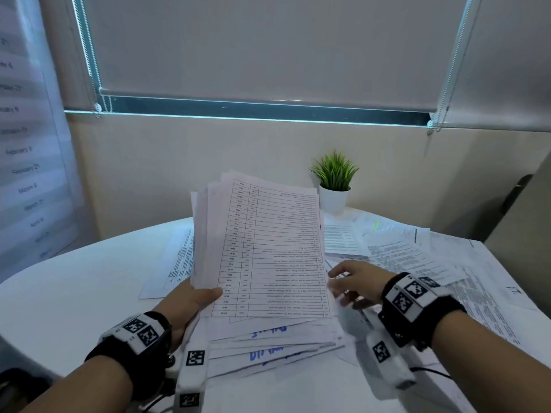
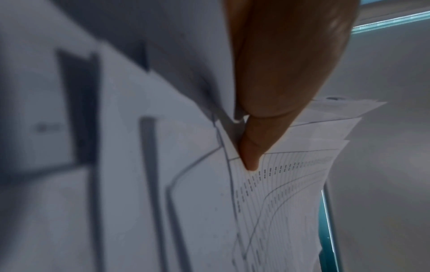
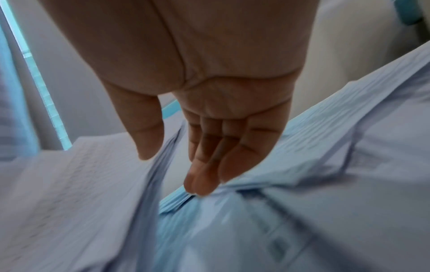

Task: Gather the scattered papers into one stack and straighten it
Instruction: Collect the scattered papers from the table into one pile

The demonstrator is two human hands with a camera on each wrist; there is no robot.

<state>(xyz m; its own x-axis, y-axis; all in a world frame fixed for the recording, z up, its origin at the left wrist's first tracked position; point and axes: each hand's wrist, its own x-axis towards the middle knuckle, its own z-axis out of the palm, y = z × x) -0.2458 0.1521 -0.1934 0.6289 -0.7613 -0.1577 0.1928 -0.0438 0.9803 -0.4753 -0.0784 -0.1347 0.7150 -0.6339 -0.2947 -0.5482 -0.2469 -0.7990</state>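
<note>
A sheaf of papers (image 1: pixel 262 248) is pinched at its 7 o'clock corner by the left hand (image 1: pixel 190 299), long axis toward 12 o'clock. Loose sheets (image 1: pixel 396 251) are touched by the right hand's (image 1: pixel 357 281) straight fingers (image 3: pixel 204 176).

papers (image 1: pixel 268 248): white, black ruled table | plant (image 1: pixel 334 171): green | pot (image 1: pixel 333 199): white

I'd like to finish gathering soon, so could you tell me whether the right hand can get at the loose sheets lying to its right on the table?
Probably yes: the right hand is open and holds nothing, and the loose sheets lie uncovered beside it.
</note>
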